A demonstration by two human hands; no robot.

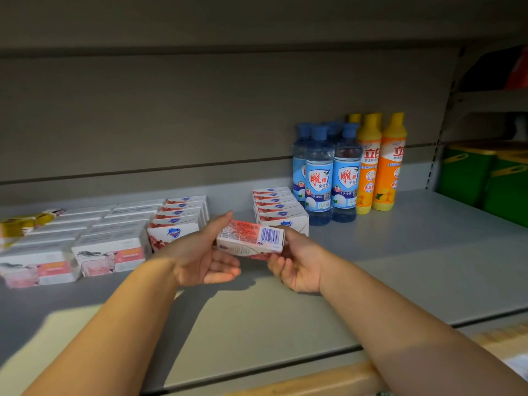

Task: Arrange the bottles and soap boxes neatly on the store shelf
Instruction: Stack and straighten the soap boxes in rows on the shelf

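**Soap box held in both hands above the shelf**

Beyond the left hand stands a row of white-and-red soap boxes with a blue shield logo, packed one behind another. Farther out to that hand's left lie two rows of white boxes with pink labels, and at the far left edge a yellow packet rests on top of them. Just behind the right hand is a second stack of shield-logo boxes, its front box partly hidden by the held box and the fingers. Beyond and to the right of that hand stand blue-capped clear bottles, touching one another, with orange bottles with yellow caps just beside them. Green containers sit well off to the right, in the next bay.

The held soap box is clamped between the two hands, the left gripping its left end, the right its right end, above the grey shelf and in front of the gap between the two shield-logo stacks. Its long axis runs left to right, tilted slightly down toward the right. The face with the barcode and red print is turned up, the barcode nearest the right hand.
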